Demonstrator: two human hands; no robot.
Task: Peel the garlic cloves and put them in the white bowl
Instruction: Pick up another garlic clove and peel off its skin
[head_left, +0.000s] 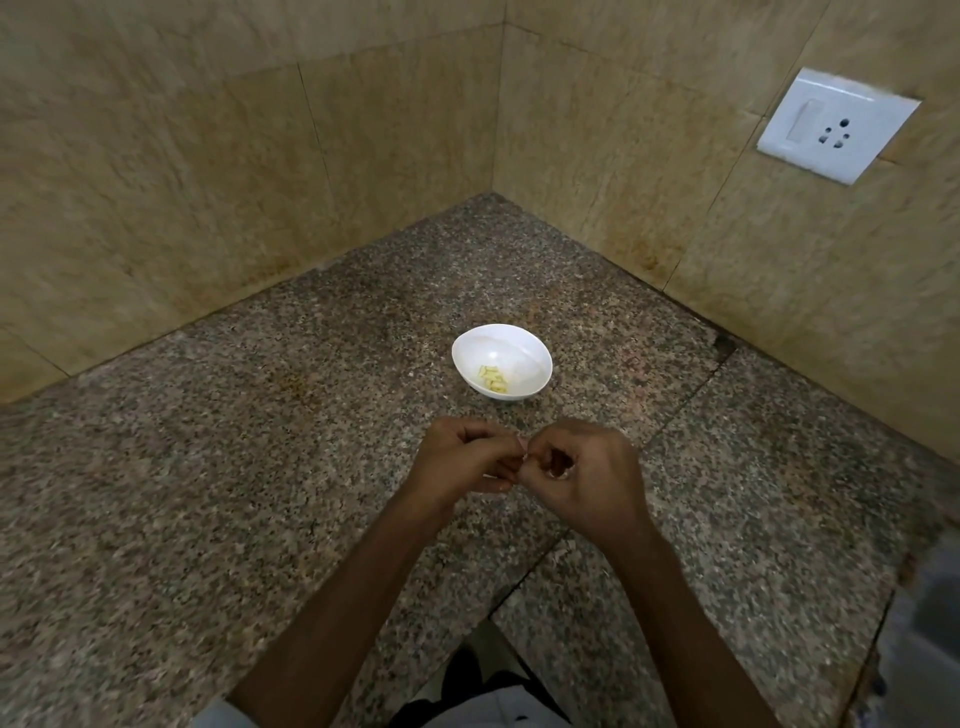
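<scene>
A small white bowl (519, 348) stands on the speckled granite counter (208, 493) near the corner, with several pale yellow peeled garlic cloves (492, 378) at its bottom. Just in front of the bowl, my left hand (460, 460) and my right hand (584, 475) meet above the counter. The fingers of both hands are curled and pinch a small garlic clove (523, 452) between their tips; only a sliver of it shows between the fingers.
Beige tiled walls close the counter at the back left and right. A white switch and socket plate (834, 124) sits on the right wall. The counter's front edge (498, 618) is notched near my body.
</scene>
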